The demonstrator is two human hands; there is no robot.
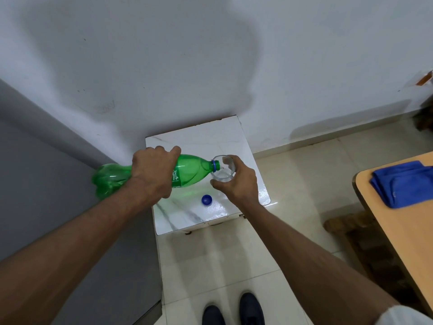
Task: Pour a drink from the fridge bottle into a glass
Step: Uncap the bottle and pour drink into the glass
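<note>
My left hand (pixel 153 175) grips a green plastic bottle (pixel 192 171) around its middle and holds it tipped almost level, neck to the right. The open mouth with its blue ring rests at the rim of a clear glass (pixel 222 168). My right hand (pixel 236 184) wraps around that glass from the right and holds it tilted toward the bottle, just above a small white marble-top table (pixel 187 216). A little clear liquid shows at the bottom of the glass. The blue bottle cap (pixel 206 199) lies on the tabletop below the bottle.
A grey fridge (pixel 46 184) stands close on the left, touching the small table's side. A wooden table (pixel 403 219) with a folded blue cloth (pixel 403 184) sits at the right. A white wall is behind; tiled floor and my shoes (pixel 234 310) are below.
</note>
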